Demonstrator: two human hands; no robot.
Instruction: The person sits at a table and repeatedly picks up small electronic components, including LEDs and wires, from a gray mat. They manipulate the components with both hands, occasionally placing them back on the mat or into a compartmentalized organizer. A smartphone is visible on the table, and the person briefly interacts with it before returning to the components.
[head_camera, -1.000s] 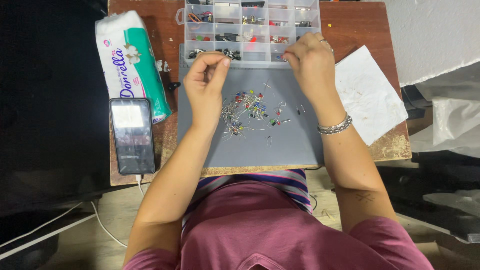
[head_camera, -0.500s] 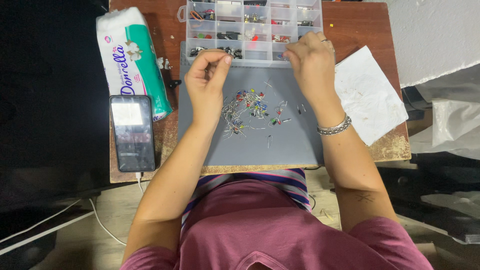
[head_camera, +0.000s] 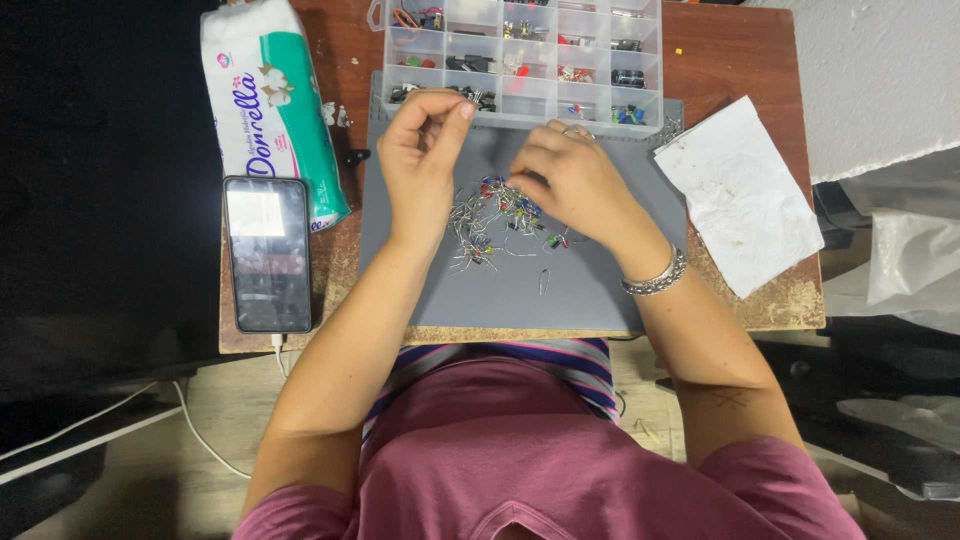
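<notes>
On the wooden bench (head_camera: 770, 40) lies a grey mat (head_camera: 590, 290), with a clear compartment box (head_camera: 520, 55) along its far edge and a heap of small coloured, wire-legged parts (head_camera: 490, 225) at its middle. Sorting seems underway: the right hand (head_camera: 575, 185) reaches its fingertips into the heap, its grip closing on one piece, while the left hand (head_camera: 420, 160) hovers just above with thumb and forefinger pinched. Whether either grip truly holds something is too small to tell, and lifting one part free would call for a fine pinch.

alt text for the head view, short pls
Seen from above, a person's right hand reaches into a pile of small colourful wire-legged parts on a grey mat; the left hand hovers beside a clear compartment box.
</notes>
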